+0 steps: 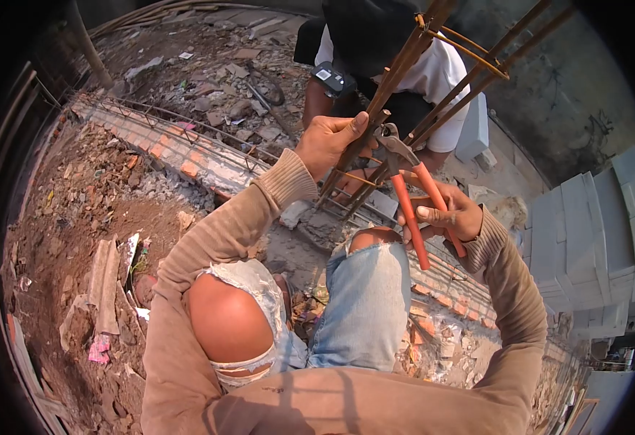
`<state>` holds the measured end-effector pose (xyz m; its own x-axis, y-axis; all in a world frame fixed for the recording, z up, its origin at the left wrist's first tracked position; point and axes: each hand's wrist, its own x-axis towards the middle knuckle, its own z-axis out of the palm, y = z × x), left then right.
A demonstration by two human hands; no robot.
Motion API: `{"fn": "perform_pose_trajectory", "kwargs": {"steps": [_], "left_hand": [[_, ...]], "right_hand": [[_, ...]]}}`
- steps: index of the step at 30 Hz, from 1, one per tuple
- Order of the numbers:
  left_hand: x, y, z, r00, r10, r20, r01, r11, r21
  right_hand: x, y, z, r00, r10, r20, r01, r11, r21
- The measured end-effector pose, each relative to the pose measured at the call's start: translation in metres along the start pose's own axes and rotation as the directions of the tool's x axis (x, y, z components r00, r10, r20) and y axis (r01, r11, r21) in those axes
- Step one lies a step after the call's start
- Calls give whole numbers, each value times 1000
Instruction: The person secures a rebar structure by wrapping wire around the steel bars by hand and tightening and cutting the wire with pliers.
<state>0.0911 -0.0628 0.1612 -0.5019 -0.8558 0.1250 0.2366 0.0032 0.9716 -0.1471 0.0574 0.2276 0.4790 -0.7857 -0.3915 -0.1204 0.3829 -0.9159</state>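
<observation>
My left hand (pixel 332 143) is closed around a rusty rebar (pixel 398 67) of an upright column cage, its thumb pressed along the bar. In my right hand (pixel 451 214) are pincers (pixel 420 192) with orange handles, slightly spread. Their metal jaws meet the cage close to my left thumb; whether they bite on a wire there I cannot make out. A square stirrup (pixel 469 52) rings the bars higher up. Another thin stirrup (pixel 357 177) crosses them below my left hand.
A co-worker in a white shirt (pixel 444 65) crouches just behind the cage. A brick footing (pixel 140 138) with rebar along it runs diagonally beneath. Light grey blocks (pixel 578 232) are stacked at the right. Rubble (pixel 93 196) covers the ground at the left.
</observation>
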Motion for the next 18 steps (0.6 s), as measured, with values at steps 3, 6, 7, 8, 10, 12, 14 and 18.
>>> {"fn": "perform_pose_trajectory", "kwargs": {"steps": [3,6,7,8,10,12,14,18], "left_hand": [[2,-3,-2,1000,-13,28,14,1000,-9],[7,-11,-3,1000,2,19,0,997,-82],[10,-15,-4,999,10,38,-6,995,-104],[12,-18,-6,998,18,58,-10,992,-128],[11,-17,-5,998,14,56,-6,990,-140],[10,-15,-3,999,8,54,0,989,-150],[7,-11,-1,999,-20,31,25,985,-172],[10,-14,-1,1000,11,15,-9,989,-147]], "right_hand": [[2,5,0,999,-17,-45,16,1000,-14],[7,10,0,997,-45,-63,46,999,6],[8,11,1,998,-53,-43,55,998,43],[9,12,1,998,-53,-42,55,997,45],[12,14,4,992,-88,-94,88,996,-11],[14,17,7,990,-96,-106,96,995,-7],[15,19,11,987,-108,-117,109,994,0],[15,22,18,978,-154,-138,163,985,56]]}}
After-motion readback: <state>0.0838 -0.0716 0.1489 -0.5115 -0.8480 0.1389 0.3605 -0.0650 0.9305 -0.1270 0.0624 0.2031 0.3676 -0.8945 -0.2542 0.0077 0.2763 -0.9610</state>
